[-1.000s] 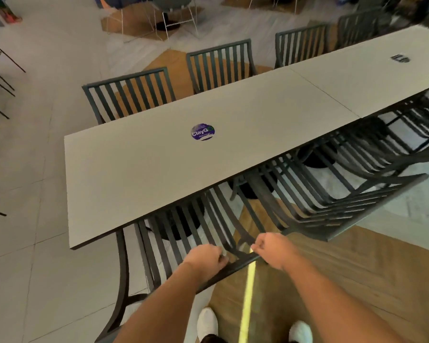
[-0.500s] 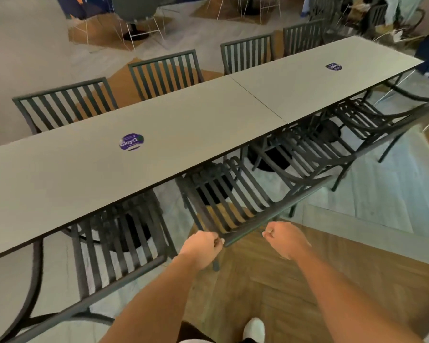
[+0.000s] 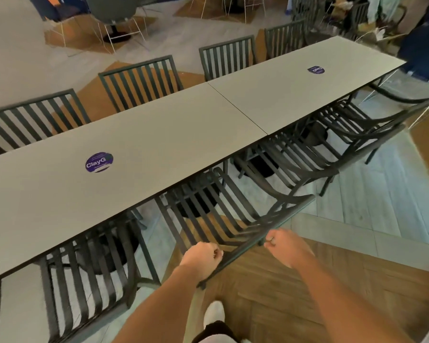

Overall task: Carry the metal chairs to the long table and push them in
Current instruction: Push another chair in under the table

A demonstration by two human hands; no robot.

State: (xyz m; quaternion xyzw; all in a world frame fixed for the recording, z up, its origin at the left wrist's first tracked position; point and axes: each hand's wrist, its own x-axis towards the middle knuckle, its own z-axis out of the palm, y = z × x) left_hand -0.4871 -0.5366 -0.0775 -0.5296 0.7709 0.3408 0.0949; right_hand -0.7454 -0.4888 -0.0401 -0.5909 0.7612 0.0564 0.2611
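A long grey table [image 3: 159, 134] runs from lower left to upper right, with a purple round sticker [image 3: 99, 162] on it. A dark metal slatted chair [image 3: 208, 214] stands at its near side, the seat partly under the tabletop. My left hand [image 3: 201, 258] grips the chair's top rail near its left end. My right hand [image 3: 282, 246] grips the same rail further right. More dark metal chairs stand pushed in on the near side, one to the left [image 3: 84, 273] and others to the right [image 3: 295, 164].
Several matching chairs [image 3: 139, 85] line the table's far side. White wire-legged chairs [image 3: 114, 18] stand at the back. Wooden floor [image 3: 270, 293] lies under my feet, pale tiles to the right. A white shoe [image 3: 214, 315] shows below my hands.
The view has shifted along the table to the right. Both hands still hold the chair's top rail, and the chair now sits closer under the table edge.
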